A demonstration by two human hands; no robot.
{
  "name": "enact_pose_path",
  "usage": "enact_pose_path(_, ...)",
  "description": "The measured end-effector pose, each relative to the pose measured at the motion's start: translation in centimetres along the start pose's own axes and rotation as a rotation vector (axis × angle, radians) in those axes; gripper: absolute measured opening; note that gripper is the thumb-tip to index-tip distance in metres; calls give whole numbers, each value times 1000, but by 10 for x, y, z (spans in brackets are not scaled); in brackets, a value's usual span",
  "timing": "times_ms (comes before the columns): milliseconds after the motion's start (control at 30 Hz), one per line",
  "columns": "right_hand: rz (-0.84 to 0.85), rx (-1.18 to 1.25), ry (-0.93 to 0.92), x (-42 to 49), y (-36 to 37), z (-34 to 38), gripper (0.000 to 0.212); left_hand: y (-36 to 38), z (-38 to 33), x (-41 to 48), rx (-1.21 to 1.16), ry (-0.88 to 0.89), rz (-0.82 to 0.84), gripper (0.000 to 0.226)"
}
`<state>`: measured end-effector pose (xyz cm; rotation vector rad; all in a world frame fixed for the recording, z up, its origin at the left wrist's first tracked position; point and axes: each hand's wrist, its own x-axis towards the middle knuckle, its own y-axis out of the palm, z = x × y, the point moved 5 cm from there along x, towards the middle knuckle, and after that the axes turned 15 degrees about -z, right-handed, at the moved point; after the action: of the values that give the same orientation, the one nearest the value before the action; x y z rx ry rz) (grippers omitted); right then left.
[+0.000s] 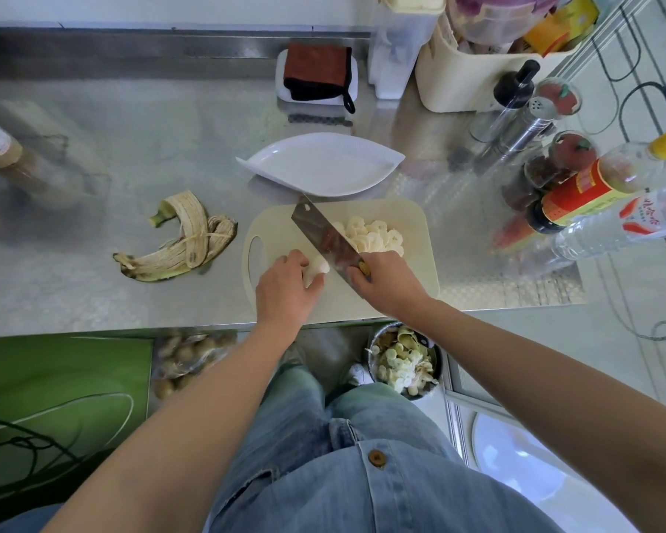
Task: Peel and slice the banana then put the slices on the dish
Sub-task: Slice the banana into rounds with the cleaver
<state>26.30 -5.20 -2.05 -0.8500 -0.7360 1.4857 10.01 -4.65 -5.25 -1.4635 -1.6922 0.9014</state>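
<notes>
As left hand (pixel 285 290) grips banana (pixel 318 268), right hand (pixel 389 282) apparently holds knife (pixel 322 232)

The person is wearing a faded blue denim shirt (pixel 393 498) with a round brown button (pixel 376 458) showing on its front, and paler blue jeans (pixel 297 413). A white shoe (pixel 357 373) is peeking out below. The left hand (pixel 285 292), right hand (pixel 389 282) and forearms (pixel 208 398) are showing bare.

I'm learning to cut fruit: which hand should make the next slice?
Right. The right hand grips the cleaver against the banana end, which the left hand steadies on the cutting board.
</notes>
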Motion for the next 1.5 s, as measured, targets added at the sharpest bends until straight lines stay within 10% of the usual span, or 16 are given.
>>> enact_pose_path(1500, 9, -43, -3, 1, -2, 2, 37, 2, 1, 4, -99, -106, 31, 16)
